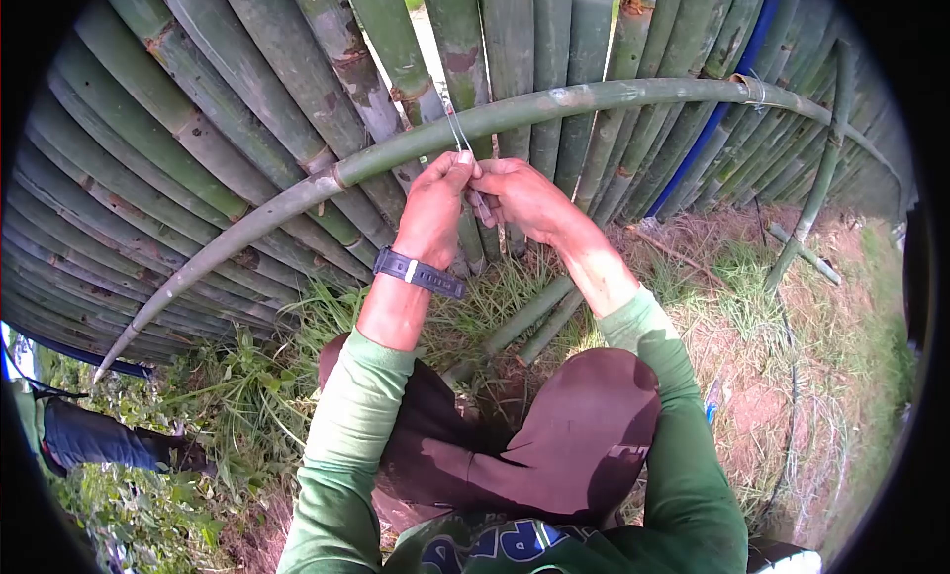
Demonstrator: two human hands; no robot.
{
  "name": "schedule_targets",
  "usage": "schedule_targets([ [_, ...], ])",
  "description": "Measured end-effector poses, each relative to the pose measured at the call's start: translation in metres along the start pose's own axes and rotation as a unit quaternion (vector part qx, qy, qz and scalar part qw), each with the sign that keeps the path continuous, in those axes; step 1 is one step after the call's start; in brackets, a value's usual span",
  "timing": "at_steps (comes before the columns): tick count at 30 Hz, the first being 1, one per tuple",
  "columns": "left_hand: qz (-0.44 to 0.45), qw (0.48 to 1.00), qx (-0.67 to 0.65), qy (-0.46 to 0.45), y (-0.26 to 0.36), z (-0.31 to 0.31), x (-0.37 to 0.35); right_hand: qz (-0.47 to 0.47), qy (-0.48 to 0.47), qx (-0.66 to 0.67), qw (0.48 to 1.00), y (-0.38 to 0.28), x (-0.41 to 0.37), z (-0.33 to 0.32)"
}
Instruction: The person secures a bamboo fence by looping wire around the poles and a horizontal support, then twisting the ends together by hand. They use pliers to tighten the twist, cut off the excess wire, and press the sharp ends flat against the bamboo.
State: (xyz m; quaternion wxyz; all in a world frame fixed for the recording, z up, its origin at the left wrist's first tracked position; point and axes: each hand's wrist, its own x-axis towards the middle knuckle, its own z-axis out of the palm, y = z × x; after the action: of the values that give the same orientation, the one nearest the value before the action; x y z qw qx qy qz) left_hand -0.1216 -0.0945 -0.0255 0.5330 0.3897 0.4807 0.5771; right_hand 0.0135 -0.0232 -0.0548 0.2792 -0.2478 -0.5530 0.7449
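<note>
A thin pale wire (457, 131) loops over a long horizontal bamboo pole (569, 100), which crosses in front of a wall of upright green bamboo poles (510, 49). Just below the pole, my left hand (435, 200) pinches the wire's lower end between thumb and fingers. My right hand (531, 198) meets it there, its fingertips pressed together at the same spot. The wire's ends are hidden by my fingers. A dark watch (421, 272) is on my left wrist.
Cut bamboo lengths (534, 322) lie on the grass by my knees. To the right, a bamboo pole (823, 188) leans against the wall, and a blue pipe (708, 134) runs up it. Another person's trouser leg (99, 435) shows at far left.
</note>
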Motion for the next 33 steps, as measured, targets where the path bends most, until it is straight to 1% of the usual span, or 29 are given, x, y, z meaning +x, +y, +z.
schedule_targets([
  [1, -0.009, 1.000, -0.020, -0.016, 0.002, -0.001, 0.001, 0.000, 0.002, -0.007, 1.000, -0.002, 0.000, 0.000],
  [2, -0.017, 0.995, -0.072, -0.073, -0.002, -0.008, 0.005, 0.017, 0.020, -0.039, 0.999, -0.002, 0.000, 0.000],
  [3, -0.016, 0.994, -0.077, -0.073, -0.006, -0.009, 0.005, 0.038, 0.036, -0.069, 0.996, 0.000, -0.003, 0.002],
  [4, -0.005, 0.991, -0.104, -0.084, -0.009, -0.006, 0.006, 0.010, 0.026, -0.160, 0.987, -0.011, -0.009, 0.005],
  [5, 0.008, 0.987, -0.131, -0.093, -0.012, -0.007, 0.008, 0.012, 0.023, -0.165, 0.986, -0.023, -0.013, 0.004],
  [6, 0.029, 0.985, -0.135, -0.101, -0.019, -0.013, 0.014, 0.017, 0.026, -0.273, 0.962, -0.034, -0.018, 0.003],
  [7, 0.027, 0.985, -0.138, -0.100, -0.023, -0.012, 0.016, 0.020, 0.031, -0.376, 0.926, -0.045, -0.025, 0.003],
  [8, 0.051, 0.988, -0.133, -0.058, -0.027, -0.006, 0.019, -0.033, 0.083, -0.513, 0.854, -0.057, -0.035, 0.006],
  [9, 0.076, 0.988, -0.130, -0.015, -0.028, -0.002, 0.020, -0.030, 0.083, -0.516, 0.852, -0.063, -0.035, 0.009],
  [10, 0.071, 0.988, -0.137, -0.026, -0.028, -0.004, 0.019, -0.100, 0.169, -0.513, 0.836, -0.068, -0.033, 0.012],
  [11, 0.071, 0.987, -0.141, -0.027, -0.029, -0.002, 0.019, -0.171, 0.252, -0.503, 0.809, -0.072, -0.030, 0.016],
  [12, 0.082, 0.986, -0.145, -0.018, -0.030, 0.001, 0.020, -0.153, 0.236, -0.493, 0.823, -0.076, -0.023, 0.021],
  [13, 0.094, 0.984, -0.149, -0.010, -0.029, 0.004, 0.019, -0.153, 0.238, -0.496, 0.821, -0.081, -0.018, 0.030],
  [15, 0.092, 0.983, -0.157, -0.004, -0.022, 0.010, 0.016, -0.095, 0.262, -0.650, 0.707, -0.091, -0.007, 0.050],
  [17, 0.087, 0.982, -0.166, 0.008, -0.020, 0.011, 0.011, -0.092, 0.246, -0.657, 0.707, -0.090, 0.008, 0.053],
  [19, 0.082, 0.980, -0.184, 0.004, -0.023, 0.007, 0.015, -0.122, 0.250, -0.693, 0.665, -0.086, 0.021, 0.052],
  [20, 0.084, 0.979, -0.187, 0.003, -0.024, 0.004, 0.016, -0.122, 0.249, -0.695, 0.663, -0.089, 0.025, 0.049],
  [22, 0.049, 0.978, -0.199, -0.033, -0.026, -0.003, 0.015, -0.054, 0.199, -0.627, 0.751, -0.095, 0.025, 0.042],
  [23, 0.050, 0.978, -0.200, -0.034, -0.028, -0.004, 0.014, -0.055, 0.199, -0.628, 0.750, -0.094, 0.024, 0.041],
  [25, 0.006, 0.975, -0.222, 0.010, -0.029, -0.001, 0.008, -0.053, 0.210, -0.621, 0.753, -0.095, 0.021, 0.043],
  [26, 0.005, 0.975, -0.223, 0.011, -0.031, 0.001, 0.004, -0.051, 0.210, -0.621, 0.753, -0.094, 0.020, 0.042],
  [28, -0.049, 0.970, -0.219, 0.092, -0.031, 0.007, -0.003, -0.020, 0.209, -0.603, 0.769, -0.092, 0.019, 0.040],
  [29, -0.047, 0.971, -0.218, 0.090, -0.031, 0.008, -0.002, -0.022, 0.211, -0.603, 0.769, -0.091, 0.018, 0.039],
  [31, -0.097, 0.964, -0.215, 0.124, -0.037, 0.007, 0.003, -0.021, 0.193, -0.463, 0.865, -0.085, 0.017, 0.038],
  [32, -0.097, 0.964, -0.214, 0.122, -0.040, 0.005, 0.006, -0.021, 0.196, -0.463, 0.864, -0.081, 0.016, 0.033],
  [33, -0.097, 0.963, -0.235, 0.088, -0.041, 0.002, 0.007, -0.010, 0.173, -0.316, 0.933, -0.081, 0.015, 0.031],
])
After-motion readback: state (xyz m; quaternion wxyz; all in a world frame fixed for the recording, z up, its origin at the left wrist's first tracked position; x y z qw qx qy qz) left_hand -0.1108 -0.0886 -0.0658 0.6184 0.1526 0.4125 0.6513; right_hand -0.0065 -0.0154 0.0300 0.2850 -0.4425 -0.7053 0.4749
